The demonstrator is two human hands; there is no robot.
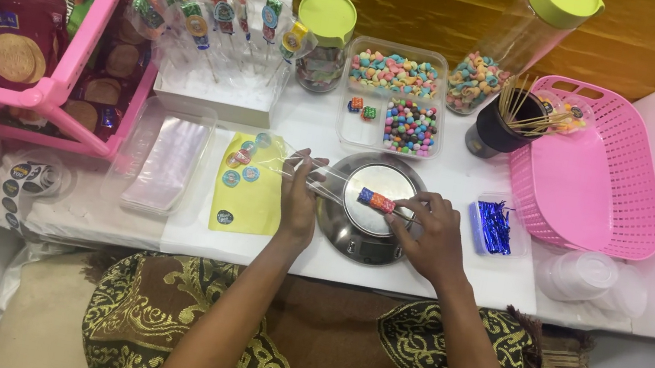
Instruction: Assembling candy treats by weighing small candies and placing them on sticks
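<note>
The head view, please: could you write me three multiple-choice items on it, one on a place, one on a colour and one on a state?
1. Where does the scale sit?
A. in the pink basket
B. on the white table, between the two hands
C. on the pink rack

2. What colour are the jar lids?
A. lime green
B. red
C. black

3. What is the state of the pink basket?
A. heaped with candy
B. turned upside down
C. nearly bare, open side up

Answers:
1 B, the left hand and right hand flank it on the table.
2 A, both lids show lime green.
3 C, its floor shows almost throughout.
</note>
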